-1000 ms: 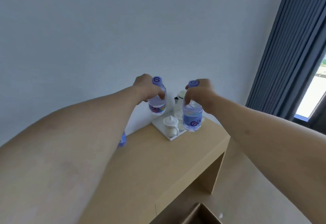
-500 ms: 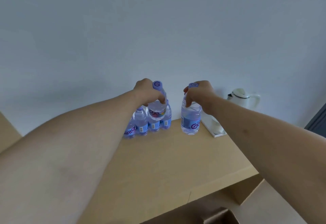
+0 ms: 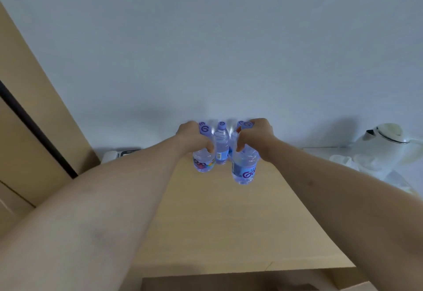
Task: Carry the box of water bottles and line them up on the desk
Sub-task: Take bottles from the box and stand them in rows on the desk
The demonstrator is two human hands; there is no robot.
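My left hand grips a small clear water bottle by its neck, its purple cap showing above my fingers. My right hand holds a second water bottle the same way, slightly nearer to me. Both bottles hang upright just above or on the light wooden desk; contact is unclear. Between my hands, more bottles stand in a row against the wall, partly hidden by my hands. The box is out of view.
A white kettle stands on a white tray at the desk's right end. A white telephone sits at the left by a wooden panel. The desk's front edge runs across the bottom.
The view has swung left and down. Both hands have lowered the two bottles toward the desk, close to the row at the wall; the kettle now sits far right.
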